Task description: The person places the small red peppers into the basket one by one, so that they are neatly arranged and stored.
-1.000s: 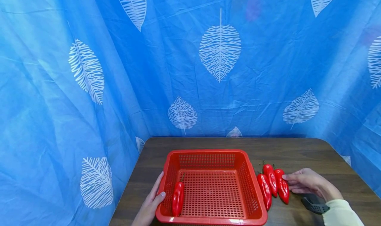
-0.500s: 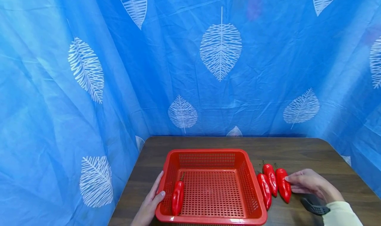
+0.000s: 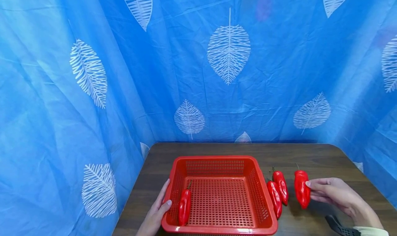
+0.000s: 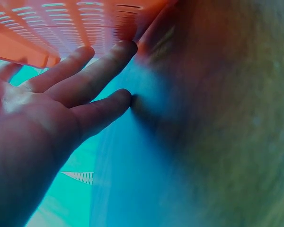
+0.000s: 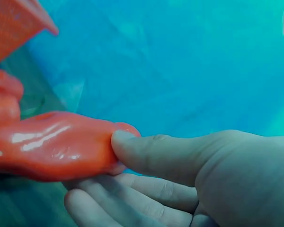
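Right hand (image 3: 337,194) pinching a red chili pepper (image 3: 301,188), straight-fingered left hand (image 3: 155,210) touching a red perforated basket (image 3: 217,158), another pepper (image 3: 184,207) inside

Pale cream sleeve (image 3: 371,231), black wrist strap (image 3: 341,228)

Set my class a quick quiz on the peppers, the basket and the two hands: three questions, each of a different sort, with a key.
1. Multiple choice: how many red chili peppers lie inside the red plastic basket?
A) none
B) one
C) three

2. True or false: the left hand is touching the basket.

3. Fill in the gap: the right hand holds a pepper between its ____ and fingers.

Key: 1. B, one; 2. True; 3. thumb.
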### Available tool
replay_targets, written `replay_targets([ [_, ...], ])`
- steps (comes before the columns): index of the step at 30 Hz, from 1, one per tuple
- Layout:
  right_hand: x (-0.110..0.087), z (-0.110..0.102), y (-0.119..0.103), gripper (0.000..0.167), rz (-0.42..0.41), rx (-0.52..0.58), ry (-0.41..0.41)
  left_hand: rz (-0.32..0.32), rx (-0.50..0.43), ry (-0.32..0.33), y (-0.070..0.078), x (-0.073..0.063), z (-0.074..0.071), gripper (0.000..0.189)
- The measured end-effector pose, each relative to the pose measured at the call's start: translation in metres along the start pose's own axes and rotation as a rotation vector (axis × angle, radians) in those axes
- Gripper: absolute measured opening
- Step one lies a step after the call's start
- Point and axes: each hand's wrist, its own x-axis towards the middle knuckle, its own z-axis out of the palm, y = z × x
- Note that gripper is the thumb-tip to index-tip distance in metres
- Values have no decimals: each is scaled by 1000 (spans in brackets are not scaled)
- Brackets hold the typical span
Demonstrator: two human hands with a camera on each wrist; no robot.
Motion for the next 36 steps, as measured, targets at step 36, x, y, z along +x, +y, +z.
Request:
replay_targets([
  [36,21,183,-99,54,-280,18,-144,42,21,-18,1,-2,0,78],
])
